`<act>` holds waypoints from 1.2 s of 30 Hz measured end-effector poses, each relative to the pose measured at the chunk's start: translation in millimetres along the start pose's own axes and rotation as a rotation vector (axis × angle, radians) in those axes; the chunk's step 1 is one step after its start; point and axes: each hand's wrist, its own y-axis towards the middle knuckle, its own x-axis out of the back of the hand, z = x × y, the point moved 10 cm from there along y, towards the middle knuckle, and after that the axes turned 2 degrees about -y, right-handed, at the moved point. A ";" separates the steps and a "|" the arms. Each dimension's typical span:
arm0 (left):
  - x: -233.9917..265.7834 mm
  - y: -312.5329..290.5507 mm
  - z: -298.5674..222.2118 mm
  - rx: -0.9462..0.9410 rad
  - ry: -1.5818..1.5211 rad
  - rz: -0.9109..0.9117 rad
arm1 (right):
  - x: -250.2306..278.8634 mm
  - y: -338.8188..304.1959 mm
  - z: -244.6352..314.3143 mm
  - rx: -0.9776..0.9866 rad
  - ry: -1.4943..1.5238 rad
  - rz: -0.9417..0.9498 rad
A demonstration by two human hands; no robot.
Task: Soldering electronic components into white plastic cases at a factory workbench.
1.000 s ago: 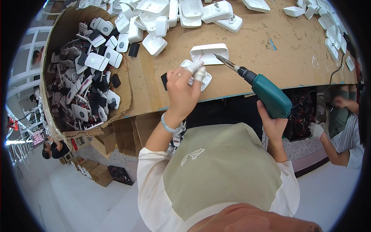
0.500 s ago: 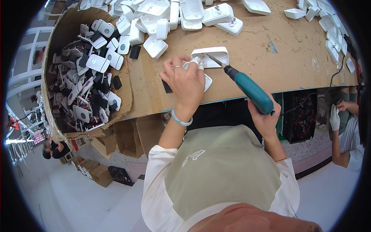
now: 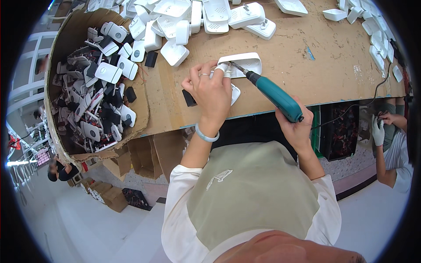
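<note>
From my head camera I look down at a brown counter (image 3: 333,65). My left hand (image 3: 213,94) rests on a white plastic shell (image 3: 242,64) that lies flat near the front edge of the counter. My fingers are curled together and press down on the near end of the shell, so that grip is closed on it. Two of my fingertips (image 3: 222,68) have white wraps on them.

My right hand (image 3: 294,127) is wrapped tight around the handle of a teal electric screwdriver (image 3: 275,95). The handle hangs out past the counter edge. The tool leans up and to the left, and its thin metal bit (image 3: 237,69) touches the shell right beside my left fingertips. So the shell sits under my left hand and at the far tip of the tool, away from my right hand.

What could go wrong? I think the bit could slip off the smooth plastic and poke my left fingers, because they are so close to it. The shell could also spin or slide if I press too softly.

To my left a big cardboard box (image 3: 66,52) is full of white and black parts. More white shells (image 3: 206,17) are piled at the back of the counter. At my far right another person's gloved hand (image 3: 377,129) is busy below the counter.
</note>
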 end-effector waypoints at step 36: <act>-2.8 1.7 -2.9 0.011 0.011 -0.005 | 4.9 -0.4 -2.0 -0.025 -0.022 0.001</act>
